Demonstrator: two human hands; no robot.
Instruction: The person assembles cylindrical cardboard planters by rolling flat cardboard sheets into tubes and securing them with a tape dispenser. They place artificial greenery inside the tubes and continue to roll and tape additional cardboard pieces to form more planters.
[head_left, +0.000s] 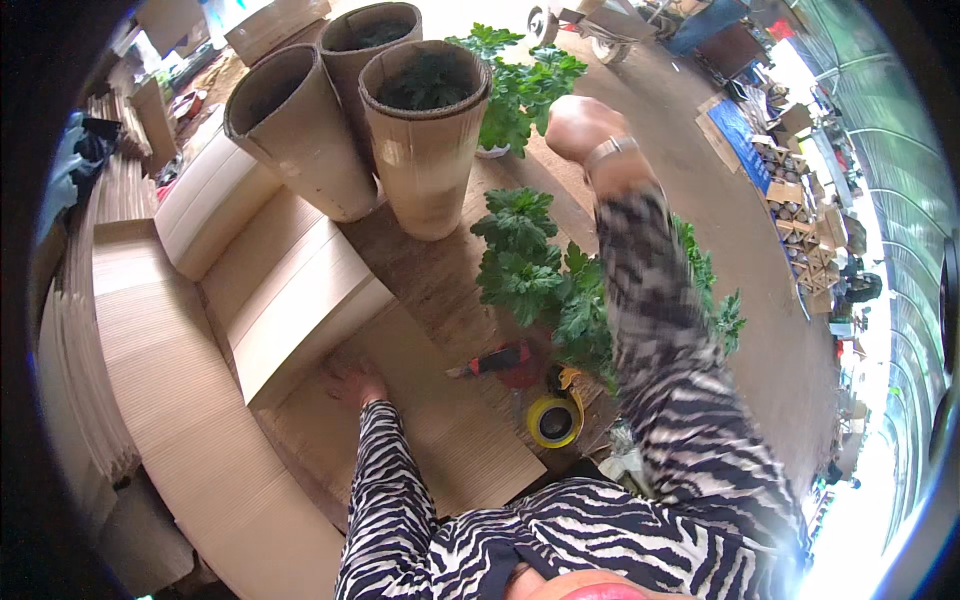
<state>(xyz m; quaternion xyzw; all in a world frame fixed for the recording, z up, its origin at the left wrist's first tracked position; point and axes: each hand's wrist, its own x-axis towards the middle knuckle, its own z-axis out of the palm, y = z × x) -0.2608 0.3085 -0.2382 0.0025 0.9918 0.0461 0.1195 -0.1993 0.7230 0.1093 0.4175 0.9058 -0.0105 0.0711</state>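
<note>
My left hand [358, 387] lies flat with its fingers spread on a brown cardboard sheet [440, 430], beside the bent-up flap of a cardboard piece [305, 310]. My right arm reaches far forward. The right hand [588, 130], with a band at its wrist, is curled into a fist next to a leafy green plant [545, 85]; whatever its fingers hold is hidden. Left of that plant stand cardboard tubes [425, 170], the nearest with dark leaves inside it. More leafy plants [525, 260] stand under and beside my right forearm.
A red and black tool [495, 360] and a yellow tape roll [555, 420] lie right of the sheet. Stacked cardboard sheets [75, 340] line the left side. A wheeled cart [600, 30] stands at the far end, and boxes and goods [800, 220] line the right.
</note>
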